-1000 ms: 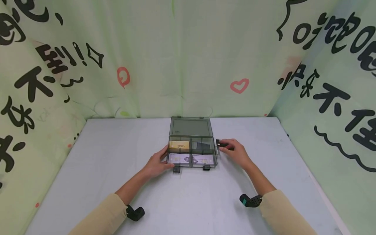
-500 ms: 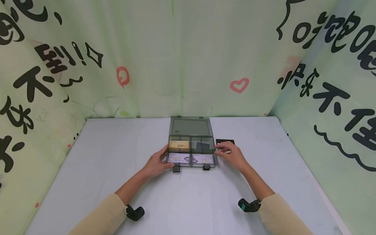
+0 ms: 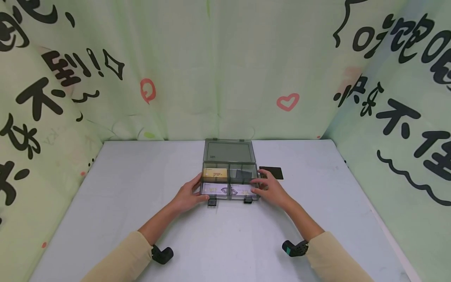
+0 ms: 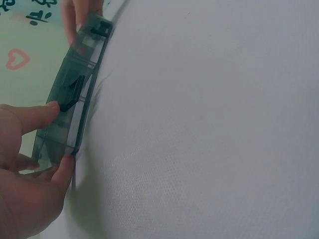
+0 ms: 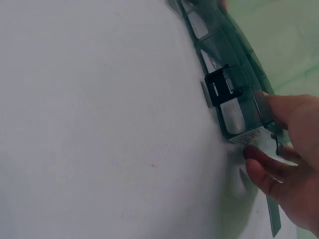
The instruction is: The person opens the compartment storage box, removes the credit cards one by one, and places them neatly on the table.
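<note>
A smoky translucent compartment box (image 3: 229, 181) lies with its lid (image 3: 229, 152) raised toward the back. Its back left compartment holds a gold card (image 3: 215, 173), the back right one something dark grey (image 3: 243, 175). Pale printed cards fill both front compartments, a left one (image 3: 214, 189) and a right one (image 3: 241, 190). My left hand (image 3: 186, 197) holds the box's left end, thumb at the front. My right hand (image 3: 272, 189) grips the right end, thumb over the rim and other fingers curled low outside the wall (image 5: 246, 133). Behind it lies a black card (image 3: 276, 172).
The white-covered table (image 3: 225, 243) runs up to a pale green curtain (image 3: 218, 70) with black lettering and red doodles, also hanging at both sides. Two black latches, one left (image 3: 212, 202) and one right (image 3: 248, 199), stick out from the box's front edge.
My right hand has let go of the black card, now flat on the table beside the box, and moved left and nearer to the box's right end. My left hand stays put.
</note>
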The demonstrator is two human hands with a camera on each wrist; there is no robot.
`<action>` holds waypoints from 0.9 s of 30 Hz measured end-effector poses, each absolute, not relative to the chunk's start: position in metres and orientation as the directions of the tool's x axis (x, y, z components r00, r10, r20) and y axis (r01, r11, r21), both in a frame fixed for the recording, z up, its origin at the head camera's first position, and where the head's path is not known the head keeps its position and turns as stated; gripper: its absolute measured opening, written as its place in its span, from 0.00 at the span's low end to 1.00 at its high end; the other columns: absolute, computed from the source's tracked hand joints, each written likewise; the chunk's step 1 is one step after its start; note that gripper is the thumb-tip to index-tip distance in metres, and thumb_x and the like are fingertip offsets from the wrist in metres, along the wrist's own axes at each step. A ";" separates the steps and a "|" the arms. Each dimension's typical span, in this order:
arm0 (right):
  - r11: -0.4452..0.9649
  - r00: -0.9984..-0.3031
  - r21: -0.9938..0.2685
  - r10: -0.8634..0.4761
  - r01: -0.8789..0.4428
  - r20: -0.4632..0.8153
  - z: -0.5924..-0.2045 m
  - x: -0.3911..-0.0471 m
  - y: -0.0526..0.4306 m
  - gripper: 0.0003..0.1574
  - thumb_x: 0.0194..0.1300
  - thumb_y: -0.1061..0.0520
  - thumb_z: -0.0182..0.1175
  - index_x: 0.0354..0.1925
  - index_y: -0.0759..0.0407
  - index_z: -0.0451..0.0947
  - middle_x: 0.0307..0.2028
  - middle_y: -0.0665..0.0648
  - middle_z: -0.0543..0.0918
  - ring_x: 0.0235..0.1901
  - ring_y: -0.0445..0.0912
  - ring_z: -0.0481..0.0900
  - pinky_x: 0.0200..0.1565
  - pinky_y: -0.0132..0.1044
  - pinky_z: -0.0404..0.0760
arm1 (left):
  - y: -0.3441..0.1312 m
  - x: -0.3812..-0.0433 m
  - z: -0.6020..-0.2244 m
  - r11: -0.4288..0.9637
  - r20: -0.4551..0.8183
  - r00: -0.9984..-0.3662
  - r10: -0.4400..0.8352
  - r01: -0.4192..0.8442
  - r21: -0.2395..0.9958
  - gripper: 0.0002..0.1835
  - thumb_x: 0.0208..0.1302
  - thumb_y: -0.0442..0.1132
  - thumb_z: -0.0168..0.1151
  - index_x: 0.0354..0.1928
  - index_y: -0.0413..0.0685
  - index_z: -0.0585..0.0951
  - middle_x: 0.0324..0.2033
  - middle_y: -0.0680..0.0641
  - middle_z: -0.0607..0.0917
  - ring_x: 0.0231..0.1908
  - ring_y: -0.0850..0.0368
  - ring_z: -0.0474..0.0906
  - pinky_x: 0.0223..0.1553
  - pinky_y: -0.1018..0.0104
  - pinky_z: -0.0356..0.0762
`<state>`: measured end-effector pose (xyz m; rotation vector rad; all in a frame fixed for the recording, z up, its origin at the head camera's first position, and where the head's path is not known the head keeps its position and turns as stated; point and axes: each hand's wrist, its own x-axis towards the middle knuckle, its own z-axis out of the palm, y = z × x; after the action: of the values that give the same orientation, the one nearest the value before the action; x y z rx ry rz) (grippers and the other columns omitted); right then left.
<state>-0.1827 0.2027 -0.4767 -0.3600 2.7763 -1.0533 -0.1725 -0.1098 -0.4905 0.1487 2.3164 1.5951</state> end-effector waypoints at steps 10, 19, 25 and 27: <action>0.798 -0.944 -0.579 -0.299 -0.168 -0.137 -0.471 -0.185 0.192 0.15 0.65 0.51 0.62 0.49 0.55 0.81 0.73 0.72 0.50 0.69 0.71 0.58 0.65 0.67 0.66 | -0.109 -0.173 -0.490 0.363 -0.206 -0.943 0.263 -0.101 0.926 0.50 0.55 0.32 0.70 0.76 0.50 0.52 0.75 0.43 0.57 0.73 0.49 0.57 0.64 0.59 0.73; 0.795 -0.943 -0.577 -0.309 -0.187 -0.120 -0.471 -0.186 0.191 0.13 0.65 0.52 0.62 0.47 0.56 0.81 0.72 0.73 0.51 0.68 0.71 0.58 0.64 0.67 0.67 | -0.109 -0.173 -0.491 0.365 -0.205 -0.941 0.268 -0.098 0.926 0.51 0.55 0.31 0.71 0.76 0.49 0.51 0.75 0.42 0.56 0.72 0.47 0.57 0.64 0.58 0.74; 0.773 -0.950 -0.602 -0.304 -0.203 -0.071 -0.470 -0.185 0.192 0.10 0.65 0.53 0.62 0.43 0.56 0.81 0.72 0.72 0.52 0.68 0.71 0.59 0.62 0.66 0.69 | -0.109 -0.173 -0.492 0.370 -0.213 -0.942 0.261 -0.106 0.923 0.50 0.55 0.31 0.70 0.76 0.50 0.51 0.74 0.44 0.57 0.73 0.50 0.58 0.63 0.60 0.74; 0.758 -0.954 -0.622 -0.293 -0.197 -0.055 -0.469 -0.185 0.192 0.08 0.65 0.54 0.63 0.41 0.55 0.81 0.72 0.71 0.53 0.68 0.70 0.59 0.62 0.66 0.70 | -0.109 -0.173 -0.492 0.369 -0.214 -0.941 0.261 -0.107 0.923 0.50 0.56 0.31 0.70 0.76 0.50 0.51 0.74 0.44 0.57 0.73 0.50 0.57 0.64 0.60 0.74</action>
<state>-0.1846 0.1922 -0.4689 -0.3935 2.8038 -0.9676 -0.1725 -0.1093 -0.4917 0.1353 2.3106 1.5950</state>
